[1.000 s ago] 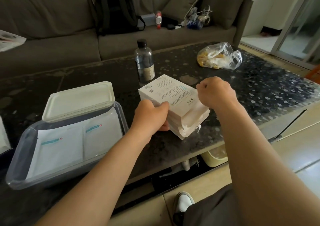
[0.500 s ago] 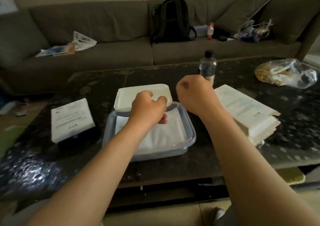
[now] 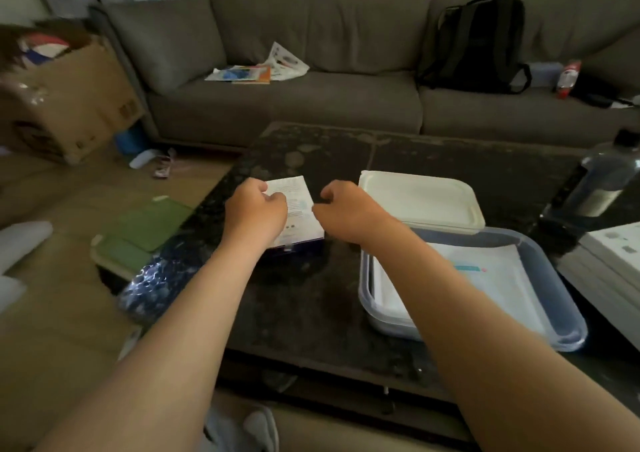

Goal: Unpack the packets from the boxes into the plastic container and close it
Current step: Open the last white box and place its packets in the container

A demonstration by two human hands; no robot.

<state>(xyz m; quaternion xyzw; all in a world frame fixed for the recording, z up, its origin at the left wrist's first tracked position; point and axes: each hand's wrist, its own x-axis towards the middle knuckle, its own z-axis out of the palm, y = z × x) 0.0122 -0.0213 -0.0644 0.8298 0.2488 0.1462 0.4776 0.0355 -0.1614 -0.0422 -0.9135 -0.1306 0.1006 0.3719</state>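
**Both hands at 1 box, container open**

Fingers first: left hand is curled, thumb on top of the box, gripping its left edge. Right hand is also curled, with its fingertips right at the box's right edge. We can't tell whether they touch it or hold anything.

We count 1 box under the hands. It has a white printed top and dark blue sides and lies flat on the dark table, near the left end.

Just right of it is 1 clear plastic container, open. The packets inside are white and lie flat. We make out 1 teal mark, but the right forearm covers part of them, so we have no exact count.

1 white lid sits at the container's far rim.

1 white stack is at the right frame edge, cut off.

1 bottle stands behind that stack, blurred.

Beyond the table we count 1 grey sofa with 1 black backpack on it, and 1 cardboard carton on the floor to the left.
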